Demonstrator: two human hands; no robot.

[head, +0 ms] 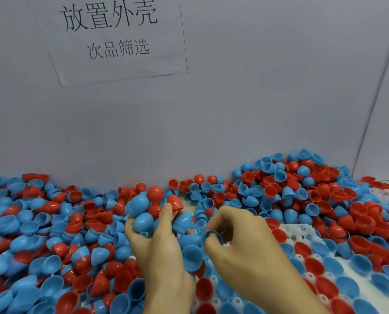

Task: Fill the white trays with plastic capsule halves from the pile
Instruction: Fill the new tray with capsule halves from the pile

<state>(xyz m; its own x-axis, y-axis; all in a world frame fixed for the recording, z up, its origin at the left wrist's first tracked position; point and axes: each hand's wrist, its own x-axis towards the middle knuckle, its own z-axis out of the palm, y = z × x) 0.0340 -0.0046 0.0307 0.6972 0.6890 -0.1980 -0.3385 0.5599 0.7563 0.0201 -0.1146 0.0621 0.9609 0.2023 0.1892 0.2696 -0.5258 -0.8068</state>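
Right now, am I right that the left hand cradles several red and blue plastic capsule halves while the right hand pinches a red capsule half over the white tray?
Not quite: the head view shows the right hand pinching a blue plastic capsule half, not a red one. The rest holds: the left hand cradles several red and blue plastic capsule halves, above the white moulded tray.

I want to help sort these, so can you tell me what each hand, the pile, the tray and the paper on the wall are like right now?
Left hand: holds a bunch of blue and red halves.
Right hand: pinches one blue half.
Pile: loose, red and blue mixed.
White tray: partly filled, some pockets empty.
Paper sign: stuck flat on the wall.
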